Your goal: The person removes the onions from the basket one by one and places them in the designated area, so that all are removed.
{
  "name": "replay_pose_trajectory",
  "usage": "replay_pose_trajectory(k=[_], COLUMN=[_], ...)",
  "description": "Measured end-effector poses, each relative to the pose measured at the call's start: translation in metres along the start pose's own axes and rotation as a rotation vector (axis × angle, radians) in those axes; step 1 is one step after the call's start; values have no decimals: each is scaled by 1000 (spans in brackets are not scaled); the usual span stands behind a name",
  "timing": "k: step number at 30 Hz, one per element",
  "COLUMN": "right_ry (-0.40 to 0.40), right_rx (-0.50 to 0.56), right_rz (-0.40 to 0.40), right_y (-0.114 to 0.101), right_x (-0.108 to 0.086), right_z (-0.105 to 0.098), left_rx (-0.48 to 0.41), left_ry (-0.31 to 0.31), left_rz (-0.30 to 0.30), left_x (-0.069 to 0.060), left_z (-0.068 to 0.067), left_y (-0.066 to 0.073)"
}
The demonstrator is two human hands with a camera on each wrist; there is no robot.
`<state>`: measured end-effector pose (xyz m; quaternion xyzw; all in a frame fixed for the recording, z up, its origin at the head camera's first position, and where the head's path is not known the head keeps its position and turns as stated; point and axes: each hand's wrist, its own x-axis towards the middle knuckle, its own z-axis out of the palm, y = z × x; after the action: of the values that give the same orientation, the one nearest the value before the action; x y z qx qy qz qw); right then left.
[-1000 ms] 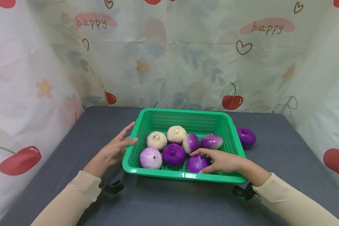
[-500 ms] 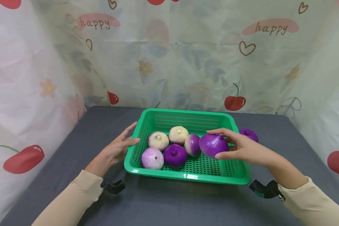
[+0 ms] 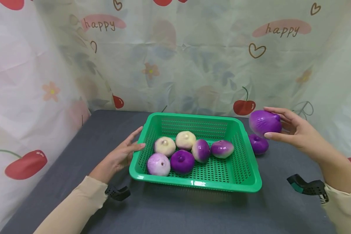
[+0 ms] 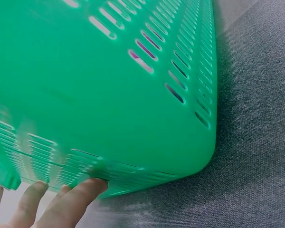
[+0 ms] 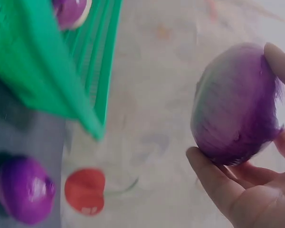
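In the head view my right hand (image 3: pixel 298 131) grips a purple onion (image 3: pixel 263 123) between thumb and fingers, raised to the right of the green basket (image 3: pixel 199 188). The right wrist view shows this onion (image 5: pixel 235 104) off the table, pale on one side. My left hand (image 3: pixel 120 156) is at the basket's left side, fingers extended and thumb at the rim. Its fingers (image 4: pixel 69 204) touch the slotted outer wall in the left wrist view. Inside the basket lie several onions, among them a dark purple onion (image 3: pixel 182 162), a pale lilac onion (image 3: pixel 159 164) and a cream-white onion (image 3: pixel 185 140).
Another purple onion (image 3: pixel 258 144) lies on the grey table (image 3: pixel 175 211), just outside the basket's right wall and below the held onion. A printed curtain (image 3: pixel 181 74) hangs behind the table and along both sides.
My right hand has lifted the purple onion from the basket's front right and carried it over the right wall, up and to the right. The left hand stays at the basket.
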<state>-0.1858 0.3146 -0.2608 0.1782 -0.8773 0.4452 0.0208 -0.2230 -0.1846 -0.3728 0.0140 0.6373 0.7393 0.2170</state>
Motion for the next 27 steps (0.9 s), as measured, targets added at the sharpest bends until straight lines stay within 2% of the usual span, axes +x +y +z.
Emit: replay_pose_trajectory(k=[3,9,16,22,27], right_ry=[73,152,236,281,247], right_rx=[-34,-116,-188,-198,-195], right_rz=[36,132,251,308,343], right_y=[14,47,94,129,153], right_x=[-1,0,0,-6,-11], right_z=[-10,-23,-24,-18,-11], left_rx=[-1,2,5,4,6], left_ry=[-1,-3,-6,7,4], left_rz=[0,5,11,6,8], left_x=[0,-2,-1,0,0], left_z=[0,0,0,0,0], left_y=[0,2,0,-1,0])
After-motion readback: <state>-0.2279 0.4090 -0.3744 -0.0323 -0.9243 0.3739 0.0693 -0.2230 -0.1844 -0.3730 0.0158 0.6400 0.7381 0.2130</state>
